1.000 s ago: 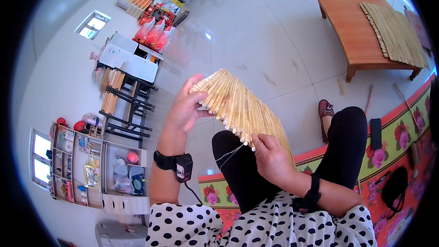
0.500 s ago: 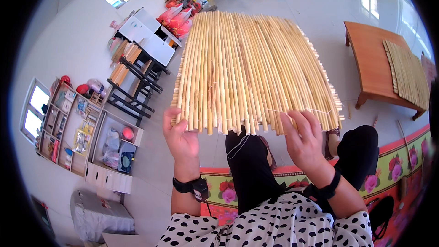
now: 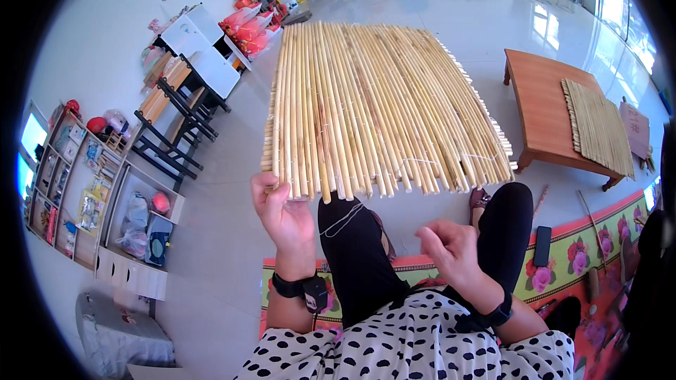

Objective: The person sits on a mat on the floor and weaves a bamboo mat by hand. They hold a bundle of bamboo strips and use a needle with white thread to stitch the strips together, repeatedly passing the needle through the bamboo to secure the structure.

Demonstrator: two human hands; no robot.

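- Mat of pale stalks (image 3: 366,112), in the head view, spreads in front of the person, its near edge above the knees; what bears its far end cannot be told.
- Left hand (image 3: 285,214) pinches the mat's near left corner, thumb on top and fingers mostly hidden beneath; keeping that hold firm but light should steady the stalks without bending them.
- Right hand (image 3: 454,250) is off the mat, below its near edge, with fingers curled; whether they pinch anything small cannot be told.
- Pale stitch thread (image 3: 419,160) crosses stalks near that edge, where even tension would probably keep them snug without crowding.
- Loose thread (image 3: 343,219) hangs below the edge over the left thigh (image 3: 352,260); it seems wise to keep it clear of the uneven stalk ends, where it could snag.
- Second mat (image 3: 598,127) lies on the wooden table (image 3: 542,91), well apart.
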